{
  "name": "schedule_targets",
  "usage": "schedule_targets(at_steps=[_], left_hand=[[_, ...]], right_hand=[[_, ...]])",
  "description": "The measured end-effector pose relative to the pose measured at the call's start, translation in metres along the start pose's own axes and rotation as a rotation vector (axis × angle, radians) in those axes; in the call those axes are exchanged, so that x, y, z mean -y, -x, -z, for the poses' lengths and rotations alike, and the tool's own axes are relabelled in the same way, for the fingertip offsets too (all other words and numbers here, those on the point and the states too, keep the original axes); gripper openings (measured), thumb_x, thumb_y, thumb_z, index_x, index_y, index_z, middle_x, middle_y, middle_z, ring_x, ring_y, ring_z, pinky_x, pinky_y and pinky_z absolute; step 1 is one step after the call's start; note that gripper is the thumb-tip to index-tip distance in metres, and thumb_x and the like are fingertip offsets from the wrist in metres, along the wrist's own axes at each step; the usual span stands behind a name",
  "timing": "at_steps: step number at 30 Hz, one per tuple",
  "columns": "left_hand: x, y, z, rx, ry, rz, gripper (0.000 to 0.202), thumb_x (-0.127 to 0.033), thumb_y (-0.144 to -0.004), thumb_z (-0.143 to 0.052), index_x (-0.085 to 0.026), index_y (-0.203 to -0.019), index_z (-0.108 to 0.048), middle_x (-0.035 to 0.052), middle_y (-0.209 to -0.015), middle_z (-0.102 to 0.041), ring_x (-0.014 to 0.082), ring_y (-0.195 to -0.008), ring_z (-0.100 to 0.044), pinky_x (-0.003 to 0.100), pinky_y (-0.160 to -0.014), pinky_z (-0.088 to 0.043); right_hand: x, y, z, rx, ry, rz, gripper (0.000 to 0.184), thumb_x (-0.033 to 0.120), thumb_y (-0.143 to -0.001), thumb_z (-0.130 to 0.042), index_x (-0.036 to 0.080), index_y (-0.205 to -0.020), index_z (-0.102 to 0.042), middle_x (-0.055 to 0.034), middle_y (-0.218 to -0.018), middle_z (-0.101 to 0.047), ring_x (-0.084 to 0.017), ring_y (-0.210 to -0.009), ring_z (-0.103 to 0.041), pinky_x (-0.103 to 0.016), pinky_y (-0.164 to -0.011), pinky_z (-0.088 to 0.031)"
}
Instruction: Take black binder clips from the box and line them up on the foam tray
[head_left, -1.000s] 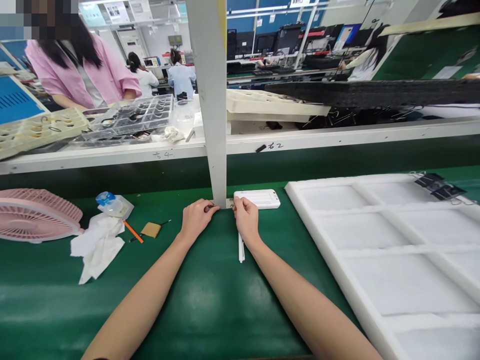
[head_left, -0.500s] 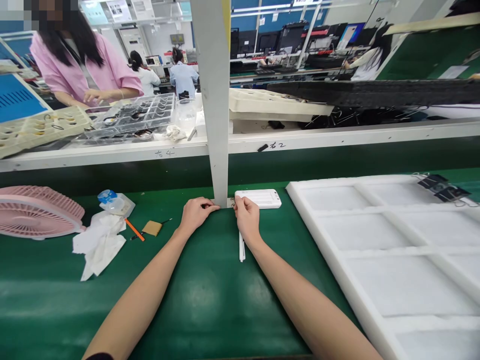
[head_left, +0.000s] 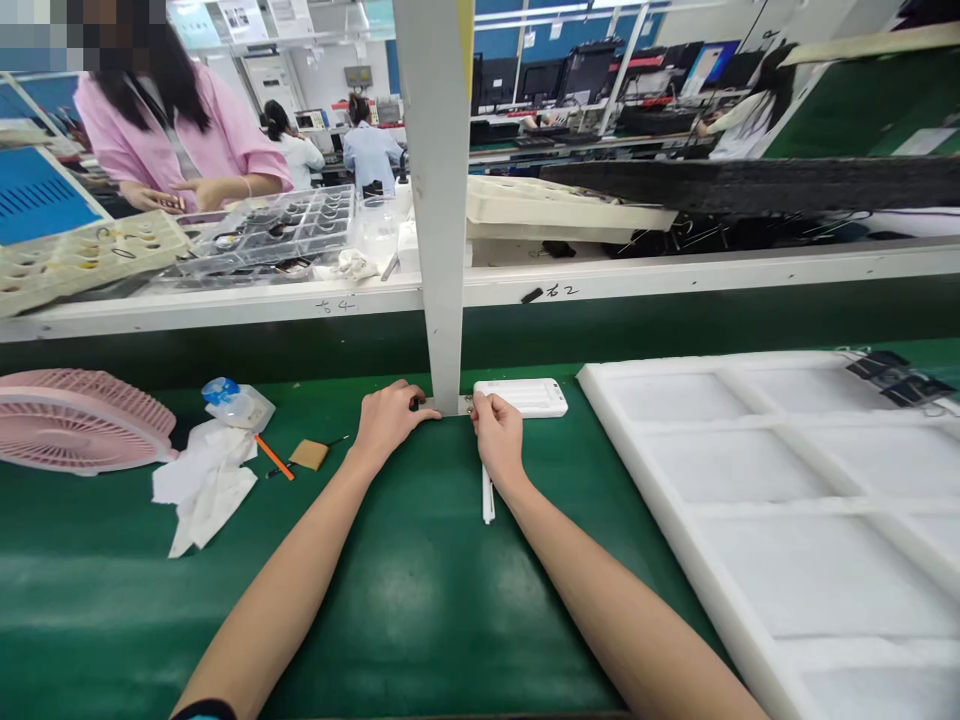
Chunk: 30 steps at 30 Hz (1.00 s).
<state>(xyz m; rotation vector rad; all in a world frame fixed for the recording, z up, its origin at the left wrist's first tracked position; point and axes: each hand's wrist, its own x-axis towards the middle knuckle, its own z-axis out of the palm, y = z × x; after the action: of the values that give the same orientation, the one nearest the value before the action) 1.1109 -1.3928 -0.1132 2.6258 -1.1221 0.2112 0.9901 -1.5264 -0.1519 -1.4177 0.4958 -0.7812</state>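
My left hand [head_left: 388,425] rests on the bench at the left of the foot of a white post [head_left: 447,370]. Its fingers curl over with the thumb stretched toward the post, and a small dark spot shows between them; what they grip is hidden. Just right of the post my right hand [head_left: 499,435] is closed in a pinch beside a small metal bracket [head_left: 464,405]. What lies in that pinch is too small to make out. A thin white strip [head_left: 488,498] sticks out below the right hand. Behind it lies a flat white plastic case [head_left: 541,397].
A white foam tray [head_left: 664,510] with compartments fills the right, with black clips [head_left: 900,378] on it. At left are a pink fan [head_left: 82,420], tissues [head_left: 206,485], a blue-capped bottle [head_left: 229,400], an orange stick [head_left: 275,458] and a tan block [head_left: 309,454]. A co-worker [head_left: 187,140] stands beyond the ledge.
The whole view has shifted slightly to the right. Both hands stay by the post with nearly the same grip. The white strip below my right hand looks narrower than before.
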Motion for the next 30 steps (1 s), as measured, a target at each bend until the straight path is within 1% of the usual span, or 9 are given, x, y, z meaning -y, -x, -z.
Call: schedule_targets(at_steps=[3, 6, 10, 12, 16, 19, 24, 27, 30], left_hand=[[-0.003, -0.001, 0.006, 0.014, -0.103, -0.021, 0.049, -0.066, -0.087, -0.059, -0.020, -0.090, -0.076, 0.0085, -0.093, -0.072, 0.0237, -0.079, -0.067, 0.029, -0.057, -0.036], [-0.005, 0.000, 0.005, -0.008, -0.134, -0.002, 0.049, -0.067, -0.086, -0.060, -0.020, -0.087, -0.076, 0.0095, -0.089, -0.072, 0.0252, -0.078, -0.067, 0.030, -0.058, -0.037], [-0.005, 0.002, -0.002, -0.032, -0.045, 0.049, 0.048, -0.065, -0.084, -0.065, -0.020, -0.069, -0.072, 0.0072, -0.080, -0.073, 0.0230, -0.071, -0.065, 0.030, -0.057, -0.036], [-0.004, 0.003, -0.005, -0.031, 0.033, 0.026, 0.045, -0.060, -0.085, -0.066, -0.021, -0.065, -0.072, 0.0055, -0.080, -0.074, 0.0213, -0.071, -0.065, 0.029, -0.057, -0.036], [0.002, 0.003, -0.014, -0.032, 0.156, -0.113, 0.031, -0.045, -0.090, -0.067, -0.023, -0.071, -0.076, 0.0022, -0.081, -0.074, 0.0180, -0.072, -0.065, 0.028, -0.062, -0.041], [0.010, 0.003, -0.022, -0.043, 0.251, -0.189, 0.023, -0.039, -0.092, -0.066, -0.024, -0.078, -0.078, 0.0011, -0.084, -0.074, 0.0162, -0.073, -0.066, 0.027, -0.066, -0.044], [0.018, 0.004, -0.029, -0.065, 0.313, -0.240, 0.022, -0.040, -0.092, -0.066, -0.024, -0.083, -0.079, 0.0017, -0.083, -0.072, 0.0157, -0.071, -0.065, 0.026, -0.065, -0.046], [0.019, 0.005, -0.029, -0.102, 0.341, -0.235, 0.023, -0.042, -0.091, -0.067, -0.024, -0.082, -0.079, 0.0017, -0.077, -0.070, 0.0147, -0.065, -0.062, 0.026, -0.061, -0.045], [0.019, 0.007, -0.030, -0.146, 0.353, -0.246, 0.024, -0.042, -0.093, -0.065, -0.024, -0.084, -0.079, 0.0020, -0.077, -0.070, 0.0145, -0.064, -0.062, 0.027, -0.061, -0.046]], right_hand=[[0.001, 0.000, 0.000, 0.002, -0.008, -0.009, 0.046, 0.049, -0.093, -0.057, 0.020, -0.060, -0.045, 0.0037, -0.053, -0.035, -0.013, -0.051, -0.034, -0.027, -0.051, -0.028], [0.000, 0.000, 0.000, 0.000, -0.009, -0.011, 0.045, 0.049, -0.093, -0.058, 0.020, -0.060, -0.045, 0.0038, -0.052, -0.035, -0.013, -0.050, -0.033, -0.027, -0.051, -0.028], [-0.001, -0.001, 0.000, -0.004, 0.001, -0.004, 0.045, 0.049, -0.093, -0.057, 0.020, -0.060, -0.045, 0.0036, -0.052, -0.036, -0.013, -0.050, -0.034, -0.027, -0.051, -0.028], [-0.001, -0.001, 0.000, -0.004, 0.005, 0.000, 0.045, 0.049, -0.093, -0.057, 0.020, -0.060, -0.045, 0.0035, -0.052, -0.037, -0.013, -0.050, -0.034, -0.027, -0.051, -0.028], [-0.001, -0.001, 0.000, -0.008, -0.002, -0.001, 0.045, 0.049, -0.093, -0.057, 0.020, -0.060, -0.047, 0.0032, -0.053, -0.040, -0.013, -0.051, -0.035, -0.027, -0.051, -0.030], [0.000, -0.001, 0.000, -0.011, -0.002, 0.006, 0.044, 0.047, -0.093, -0.057, 0.020, -0.060, -0.048, 0.0027, -0.054, -0.041, -0.014, -0.052, -0.037, -0.027, -0.052, -0.031], [-0.001, -0.001, 0.001, -0.005, -0.021, 0.010, 0.044, 0.047, -0.093, -0.057, 0.020, -0.060, -0.046, 0.0028, -0.054, -0.040, -0.014, -0.052, -0.037, -0.027, -0.053, -0.031], [-0.001, -0.001, 0.001, -0.006, -0.026, 0.005, 0.044, 0.047, -0.093, -0.057, 0.020, -0.060, -0.046, 0.0029, -0.054, -0.040, -0.014, -0.052, -0.036, -0.027, -0.053, -0.031], [0.000, -0.001, 0.001, -0.001, -0.025, 0.012, 0.044, 0.046, -0.093, -0.057, 0.020, -0.060, -0.046, 0.0029, -0.054, -0.040, -0.014, -0.052, -0.036, -0.027, -0.053, -0.031]])
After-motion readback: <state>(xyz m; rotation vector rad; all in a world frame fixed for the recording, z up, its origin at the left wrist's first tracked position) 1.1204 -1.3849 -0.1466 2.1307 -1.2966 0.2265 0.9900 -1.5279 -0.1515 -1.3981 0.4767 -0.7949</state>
